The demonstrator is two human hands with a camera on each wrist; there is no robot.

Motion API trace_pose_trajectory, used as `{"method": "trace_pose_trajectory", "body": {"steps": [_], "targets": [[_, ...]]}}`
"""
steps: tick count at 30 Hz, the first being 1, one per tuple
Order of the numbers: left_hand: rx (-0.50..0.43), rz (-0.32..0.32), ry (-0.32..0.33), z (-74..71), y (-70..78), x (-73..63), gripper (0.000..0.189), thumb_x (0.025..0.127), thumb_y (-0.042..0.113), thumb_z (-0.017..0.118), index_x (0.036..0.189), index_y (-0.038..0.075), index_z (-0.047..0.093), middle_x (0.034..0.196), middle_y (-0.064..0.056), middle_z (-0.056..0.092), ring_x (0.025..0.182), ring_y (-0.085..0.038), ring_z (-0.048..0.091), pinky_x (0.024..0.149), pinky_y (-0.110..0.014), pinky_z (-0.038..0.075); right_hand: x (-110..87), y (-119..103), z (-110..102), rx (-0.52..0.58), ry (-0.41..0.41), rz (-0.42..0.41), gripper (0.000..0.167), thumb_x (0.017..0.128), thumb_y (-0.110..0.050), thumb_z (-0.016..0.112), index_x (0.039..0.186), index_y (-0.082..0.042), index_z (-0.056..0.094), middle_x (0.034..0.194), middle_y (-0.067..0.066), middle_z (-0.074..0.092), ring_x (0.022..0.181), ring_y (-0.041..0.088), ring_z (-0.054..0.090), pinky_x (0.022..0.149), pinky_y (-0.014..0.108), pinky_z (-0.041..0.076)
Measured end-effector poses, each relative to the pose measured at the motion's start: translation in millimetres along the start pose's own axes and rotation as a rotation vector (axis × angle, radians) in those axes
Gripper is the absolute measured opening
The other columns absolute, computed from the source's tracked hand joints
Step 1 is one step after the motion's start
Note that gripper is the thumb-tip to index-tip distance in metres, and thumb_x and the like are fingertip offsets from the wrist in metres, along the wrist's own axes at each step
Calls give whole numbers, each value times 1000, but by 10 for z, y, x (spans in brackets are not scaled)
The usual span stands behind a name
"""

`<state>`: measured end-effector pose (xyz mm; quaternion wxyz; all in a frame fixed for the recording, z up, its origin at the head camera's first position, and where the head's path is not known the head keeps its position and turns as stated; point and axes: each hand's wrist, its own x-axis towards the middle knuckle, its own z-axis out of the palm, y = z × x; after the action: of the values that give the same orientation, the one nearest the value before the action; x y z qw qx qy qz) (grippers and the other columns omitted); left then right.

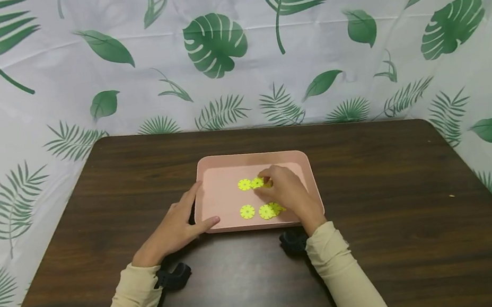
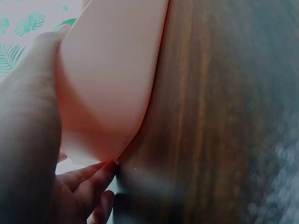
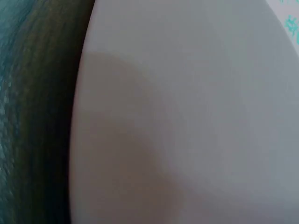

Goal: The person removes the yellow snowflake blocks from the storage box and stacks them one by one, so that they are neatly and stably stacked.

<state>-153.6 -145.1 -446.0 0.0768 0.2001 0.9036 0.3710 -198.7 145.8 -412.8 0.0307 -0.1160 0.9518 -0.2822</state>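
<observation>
In the head view a shallow pink tray (image 1: 219,195) lies on the table. My left hand (image 1: 175,228) holds its left near corner, thumb over the near rim and fingers along the left side. The left wrist view shows the fingers (image 2: 96,184) against the tray's outer wall (image 2: 107,79). Over the tray's right half, my right hand (image 1: 288,190) pinches a yellow notched disc (image 1: 268,184), mostly hidden by the fingers. Two similar discs (image 1: 244,185) lie just left of those fingertips. Nearer the front rim are a single disc (image 1: 247,212) and overlapping discs (image 1: 267,211), partly behind the hand.
A dark wooden table (image 1: 396,215) carries the tray near its middle. Behind it hangs a white cloth (image 1: 142,78) with green leaves. Black wrist straps (image 1: 175,277) sit at both cuffs. In the right wrist view the tray's pale wall (image 3: 196,93) fills most of the picture.
</observation>
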Motion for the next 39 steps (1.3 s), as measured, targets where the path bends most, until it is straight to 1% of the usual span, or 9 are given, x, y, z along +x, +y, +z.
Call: {"method": "trace_pose_trajectory", "body": {"steps": [4, 8, 13, 16, 22, 27, 33, 36, 39], "targets": [[1, -2, -5, 0, 8, 0, 101, 96, 59, 66, 168, 14, 10, 171, -14, 19, 153, -40, 27, 119, -67, 15, -41, 9, -43, -5, 62, -22, 38, 90, -25, 84, 118, -2, 76, 103, 10, 70, 87, 25, 60, 79, 38, 54], [-4, 0, -9, -4, 13, -8, 101, 96, 58, 66, 168, 13, 10, 171, -15, 19, 153, -40, 26, 119, -67, 14, -101, 50, -137, -21, 138, -85, 36, 89, -24, 85, 116, -2, 77, 108, 11, 72, 90, 27, 63, 81, 40, 56], [4, 2, -9, -6, 4, -16, 101, 96, 58, 66, 167, 12, 10, 171, -15, 19, 153, -39, 27, 119, -67, 15, -203, 150, -273, -41, 201, -128, 35, 88, -19, 86, 114, 2, 76, 117, 16, 67, 96, 33, 62, 80, 44, 56], [9, 4, -8, -6, 3, -14, 101, 96, 58, 66, 167, 11, 10, 170, -15, 19, 153, -39, 27, 119, -67, 15, -265, 224, -356, -54, 230, -104, 36, 89, -19, 85, 116, 2, 74, 118, 18, 65, 96, 33, 61, 81, 47, 55], [12, 2, -7, -7, 4, -9, 102, 96, 58, 66, 167, 12, 10, 170, -16, 20, 152, -39, 29, 119, -67, 15, -379, 430, -522, -74, 272, -66, 37, 90, -20, 83, 115, 6, 73, 105, 21, 64, 92, 36, 59, 77, 50, 52], [5, 7, -5, -15, 5, -10, 101, 96, 57, 66, 168, 12, 10, 170, -16, 20, 152, -39, 28, 119, -68, 15, -512, 623, -665, -82, 282, -1, 40, 93, -20, 80, 123, 6, 71, 109, 23, 64, 95, 37, 60, 80, 51, 52], [10, 6, -7, -24, 18, -16, 102, 96, 58, 65, 168, 12, 10, 171, -15, 19, 152, -41, 28, 118, -68, 16, -672, 866, -872, -108, 317, 38, 40, 94, -19, 79, 122, 9, 71, 109, 27, 63, 97, 43, 65, 85, 58, 52], [10, 11, -6, -20, 19, -18, 102, 96, 58, 65, 168, 12, 9, 171, -15, 18, 152, -41, 27, 119, -68, 15, -746, 987, -971, -116, 301, 65, 41, 95, -20, 77, 121, 10, 70, 111, 30, 63, 100, 46, 65, 87, 61, 51], [7, 19, -6, -16, 18, -18, 101, 97, 57, 65, 167, 11, 9, 171, -15, 17, 153, -40, 27, 119, -67, 14, -811, 1100, -1056, -114, 247, 115, 43, 97, -22, 75, 123, 12, 68, 115, 31, 62, 104, 48, 65, 89, 62, 51]]}}
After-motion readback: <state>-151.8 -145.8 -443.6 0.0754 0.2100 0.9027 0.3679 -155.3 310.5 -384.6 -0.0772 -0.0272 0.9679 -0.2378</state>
